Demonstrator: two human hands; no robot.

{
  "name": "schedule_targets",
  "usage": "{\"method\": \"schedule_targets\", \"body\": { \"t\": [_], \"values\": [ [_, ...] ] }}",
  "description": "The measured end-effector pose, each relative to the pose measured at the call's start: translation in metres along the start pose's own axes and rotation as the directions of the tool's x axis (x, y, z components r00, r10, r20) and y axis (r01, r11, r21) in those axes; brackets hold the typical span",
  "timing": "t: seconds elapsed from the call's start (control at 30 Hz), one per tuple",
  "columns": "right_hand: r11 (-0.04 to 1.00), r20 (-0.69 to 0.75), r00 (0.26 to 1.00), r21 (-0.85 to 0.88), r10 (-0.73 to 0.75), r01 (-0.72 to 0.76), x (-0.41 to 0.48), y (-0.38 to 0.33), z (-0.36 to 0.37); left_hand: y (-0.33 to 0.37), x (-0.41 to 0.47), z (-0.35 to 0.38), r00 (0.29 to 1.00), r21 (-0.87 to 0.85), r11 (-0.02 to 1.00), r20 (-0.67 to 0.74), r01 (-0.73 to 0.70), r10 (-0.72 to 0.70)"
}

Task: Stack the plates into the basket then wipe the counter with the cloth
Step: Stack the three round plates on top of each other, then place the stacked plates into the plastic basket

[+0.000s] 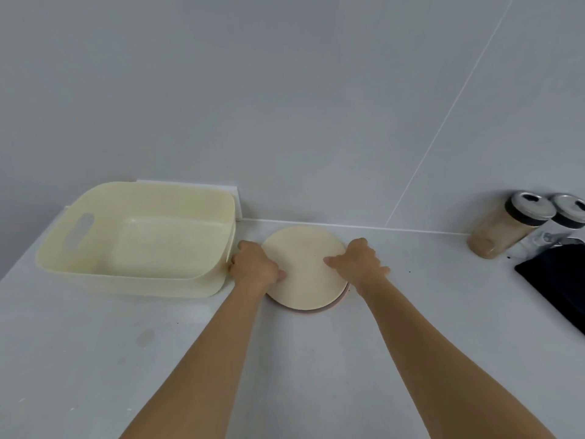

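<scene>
Under the top round cream plate [305, 264] I can see only a thin pink sliver of a second plate's rim [338, 303] at the near right; whether more plates lie in the stack I can't tell. Left hand [254, 267] clasps the left edge, thumb on top, the other fingers curled out of sight below. Right hand [359, 261] clasps the right edge, thumb laid on the plate face, fingers hidden past the rim. Stack sits on the pale grey counter [95, 359], near the back wall seam, just right of the cream rectangular plastic basket [63, 264].

Basket count: one, holding nothing, oval handle slot in its left wall, its right corner near the left knuckles. Behind it a white flat thing shows only as an edge, unidentifiable.

Far right: two clear jars with dark-rimmed metal lids [509, 226], the second cut by the frame. Dark folded cloth [557, 286] is also cropped at the right border. Open counter between plates and jars, and across the near side.
</scene>
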State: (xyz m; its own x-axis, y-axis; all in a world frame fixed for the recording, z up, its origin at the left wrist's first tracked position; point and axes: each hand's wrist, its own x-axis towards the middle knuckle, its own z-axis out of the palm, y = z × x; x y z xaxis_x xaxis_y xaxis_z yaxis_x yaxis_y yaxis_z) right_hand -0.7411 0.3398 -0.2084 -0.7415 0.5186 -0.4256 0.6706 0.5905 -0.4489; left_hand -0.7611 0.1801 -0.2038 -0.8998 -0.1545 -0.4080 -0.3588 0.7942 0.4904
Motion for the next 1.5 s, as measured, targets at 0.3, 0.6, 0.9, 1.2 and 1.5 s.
{"method": "schedule_targets", "body": {
  "t": [0.3, 0.6, 0.9, 1.2, 1.5],
  "values": [
    [0.974, 0.033, 0.990, 0.184, -0.137, 0.129, -0.001, 0.002, 0.007, -0.003, 0.007, 0.008, 0.995, -0.329, 0.944, 0.102, 0.026, 0.008],
    [0.577, -0.180, 0.870, 0.685, -0.458, 0.445, -0.034, 0.017, -0.013, -0.009, -0.022, -0.002, 0.923, -0.830, 0.449, -0.185, -0.331, 0.338],
    [0.376, -0.272, 0.838, 0.797, -0.473, 0.472, -0.034, 0.033, 0.008, -0.023, -0.016, 0.014, 0.885, -0.897, 0.289, -0.194, -0.335, 0.423],
    [0.334, -0.272, 0.825, 0.817, -0.496, 0.470, -0.034, 0.039, 0.008, -0.029, -0.012, 0.019, 0.867, -0.892, 0.291, -0.186, -0.346, 0.463],
    [0.339, -0.280, 0.828, 0.813, -0.485, 0.473, -0.039, 0.030, 0.000, -0.021, -0.020, 0.012, 0.884, -0.889, 0.295, -0.209, -0.349, 0.417]
  ]
}}
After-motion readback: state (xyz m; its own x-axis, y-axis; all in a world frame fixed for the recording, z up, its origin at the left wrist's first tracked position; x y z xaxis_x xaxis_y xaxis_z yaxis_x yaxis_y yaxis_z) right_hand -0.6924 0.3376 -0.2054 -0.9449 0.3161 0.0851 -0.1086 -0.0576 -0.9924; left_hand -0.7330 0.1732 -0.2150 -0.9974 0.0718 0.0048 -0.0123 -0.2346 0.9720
